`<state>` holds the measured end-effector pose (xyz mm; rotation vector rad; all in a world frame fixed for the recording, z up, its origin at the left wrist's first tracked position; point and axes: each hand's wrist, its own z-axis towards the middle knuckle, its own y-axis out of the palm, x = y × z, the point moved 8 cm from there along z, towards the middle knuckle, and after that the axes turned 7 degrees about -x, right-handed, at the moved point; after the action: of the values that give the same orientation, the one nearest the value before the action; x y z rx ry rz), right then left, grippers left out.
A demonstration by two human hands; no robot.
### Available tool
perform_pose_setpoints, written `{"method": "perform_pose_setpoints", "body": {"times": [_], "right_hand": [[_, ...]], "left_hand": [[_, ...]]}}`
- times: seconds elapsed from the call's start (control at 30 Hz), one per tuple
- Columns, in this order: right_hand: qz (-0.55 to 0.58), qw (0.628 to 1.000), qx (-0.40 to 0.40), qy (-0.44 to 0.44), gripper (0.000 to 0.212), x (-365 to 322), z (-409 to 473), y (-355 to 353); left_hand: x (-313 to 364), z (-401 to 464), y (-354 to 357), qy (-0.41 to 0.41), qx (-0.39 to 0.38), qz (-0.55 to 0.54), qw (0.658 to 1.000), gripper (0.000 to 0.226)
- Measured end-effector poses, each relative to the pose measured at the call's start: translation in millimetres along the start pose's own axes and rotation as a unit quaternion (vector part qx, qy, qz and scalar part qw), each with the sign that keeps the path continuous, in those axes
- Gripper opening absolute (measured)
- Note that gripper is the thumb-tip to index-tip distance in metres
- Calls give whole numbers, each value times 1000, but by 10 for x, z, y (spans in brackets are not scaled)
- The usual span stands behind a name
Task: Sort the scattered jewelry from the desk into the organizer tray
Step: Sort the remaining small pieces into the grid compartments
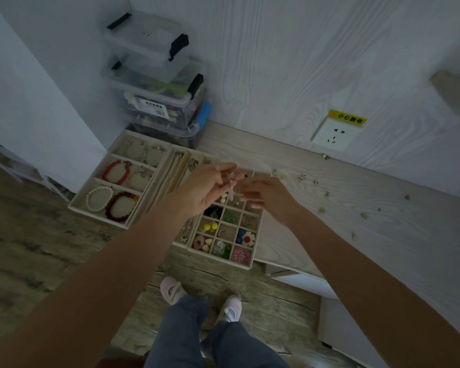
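A small pale piece of jewelry point(232, 189), too blurred to identify, hangs between both hands above the grid tray point(255, 236). The left hand point(206, 189), palm up with fingers curled, pinches its top; the right hand point(260, 193) touches it from 3 o'clock, grip unclear. At 9 o'clock, the bracelet tray point(91, 208) holds a pearl bracelet point(99, 198). Loose earrings point(316, 181) lie scattered on the desk point(383, 221) toward 3 o'clock. Stacked clear boxes point(157, 83) stand at 11 o'clock.
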<state>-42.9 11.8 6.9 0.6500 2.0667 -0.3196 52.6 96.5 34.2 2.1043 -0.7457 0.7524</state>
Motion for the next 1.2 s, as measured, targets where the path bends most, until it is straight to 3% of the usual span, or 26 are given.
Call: {"method": "perform_pose_setpoints", "body": {"times": [0.07, 0.2, 0.27, 0.33, 0.37, 0.43, 0.53, 0.67, 0.83, 1.03, 1.2], "right_hand": [[91, 995, -41, 22, 15, -23, -6, 95], [60, 994, -80, 47, 12, -28, 9, 186], [34, 996, -78, 36, 11, -52, 57, 176], [6, 999, -36, 14, 7, -90, 109, 116], [-8, 1000, -7, -1, 6, -124, 175, 70], [-47, 998, 44, -21, 11, -177, 330, -7], [-141, 985, 96, -24, 6, -206, 567, -55], [-326, 936, 131, -32, 17, -325, 662, -60], [-461, 878, 119, -39, 21, -395, 708, -10], [-508, 855, 107, -9, 33, -440, 781, 5], [-512, 845, 148, -31, 27, -454, 774, 16]], "left_hand": [[7, 18, 50, 9, -6, -23, 1000, 48], [40, 144, 13, 27, 2, -44, 999, 47], [104, 220, -37, 51, 12, -6, 999, 39], [203, 271, -161, 115, 43, 116, 986, 27], [288, 298, -249, 152, 74, 211, 963, 22], [436, 363, -366, 201, 126, 401, 885, 21], [551, 517, -438, 224, 131, 534, 805, 20], [555, 688, -388, 214, 76, 598, 769, 15], [475, 771, -296, 203, 5, 680, 704, 11], [490, 862, -212, 228, -19, 753, 617, 10], [528, 954, -253, 229, 4, 756, 613, 16]]}}
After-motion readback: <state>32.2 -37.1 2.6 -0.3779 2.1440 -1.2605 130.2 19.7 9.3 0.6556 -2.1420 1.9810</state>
